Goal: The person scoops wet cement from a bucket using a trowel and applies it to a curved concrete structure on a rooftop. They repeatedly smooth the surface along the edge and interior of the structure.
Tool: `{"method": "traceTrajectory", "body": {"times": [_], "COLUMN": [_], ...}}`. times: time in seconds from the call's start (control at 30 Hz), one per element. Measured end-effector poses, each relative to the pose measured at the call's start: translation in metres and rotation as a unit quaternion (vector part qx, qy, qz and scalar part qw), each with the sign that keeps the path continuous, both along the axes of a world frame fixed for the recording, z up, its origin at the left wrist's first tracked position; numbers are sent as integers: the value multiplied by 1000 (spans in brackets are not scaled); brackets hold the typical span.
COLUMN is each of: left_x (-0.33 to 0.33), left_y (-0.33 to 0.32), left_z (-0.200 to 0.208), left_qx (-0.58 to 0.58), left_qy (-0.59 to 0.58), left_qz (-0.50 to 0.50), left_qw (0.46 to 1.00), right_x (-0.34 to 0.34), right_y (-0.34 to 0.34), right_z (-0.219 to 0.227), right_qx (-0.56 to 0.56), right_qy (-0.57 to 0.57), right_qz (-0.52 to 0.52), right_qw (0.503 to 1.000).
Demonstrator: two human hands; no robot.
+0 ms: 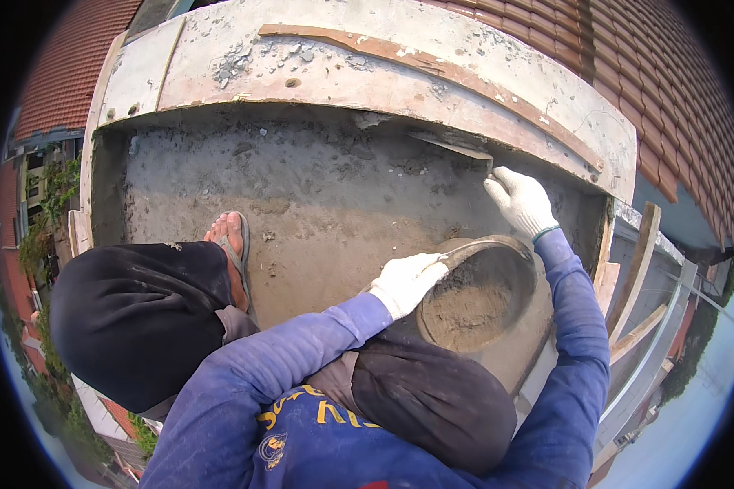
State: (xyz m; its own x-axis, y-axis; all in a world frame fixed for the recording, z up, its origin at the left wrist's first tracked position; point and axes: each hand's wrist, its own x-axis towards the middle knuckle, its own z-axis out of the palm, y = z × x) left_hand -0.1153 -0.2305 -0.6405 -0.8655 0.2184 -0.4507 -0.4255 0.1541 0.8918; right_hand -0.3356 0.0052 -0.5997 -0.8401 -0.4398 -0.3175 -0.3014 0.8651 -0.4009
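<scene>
My left hand (pixel 406 284), in a white work glove, is closed on the rim of a grey bucket (pixel 510 244). The bucket leans toward me beside my knee, with grey mortar (pixel 467 314) inside it. Farther out on the right, my gloved right hand (pixel 520 200) grips a trowel (pixel 455 147) by its handle, which the fingers mostly hide. Its blade points left, close under the top edge of the low wall (pixel 334 122); whether it touches the wall I cannot tell. Damp grey mortar coats part of the wall's inner face.
A long wooden strip (pixel 432 65) and bits of dry mortar (pixel 306 55) lie on the wall's pale top. My sandalled foot (pixel 235 244) rests on the rough cement floor (pixel 318 244). Upright planks (pixel 634 273) stand at the right, with tiled roofs (pixel 669 90) beyond.
</scene>
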Motion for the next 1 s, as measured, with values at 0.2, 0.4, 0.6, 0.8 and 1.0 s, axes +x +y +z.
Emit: {"method": "traceTrajectory", "body": {"times": [0.2, 0.4, 0.6, 0.8, 1.0], "left_x": [-7, -1, -2, -7, -7], "left_y": [-1, 2, -2, -1, -5], "left_z": [11, 2, 1, 5, 6], "left_qx": [10, 27, -4, 23, -4], "left_qy": [-30, -3, 32, 21, 20], "left_qz": [-9, 21, -4, -6, -25], "left_qw": [999, 999, 999, 999, 999], "right_x": [-4, 18, 27, 18, -3], "right_y": [22, 26, -32, -88, -63], "right_z": [52, 62, 92, 10, 32], "right_qx": [1, -21, 24, 57, 78], "right_qy": [-9, 149, 185, -4, -116], "right_qz": [-13, -31, 35, 111, 146], "right_qw": [1000, 988, 982, 992, 979]}}
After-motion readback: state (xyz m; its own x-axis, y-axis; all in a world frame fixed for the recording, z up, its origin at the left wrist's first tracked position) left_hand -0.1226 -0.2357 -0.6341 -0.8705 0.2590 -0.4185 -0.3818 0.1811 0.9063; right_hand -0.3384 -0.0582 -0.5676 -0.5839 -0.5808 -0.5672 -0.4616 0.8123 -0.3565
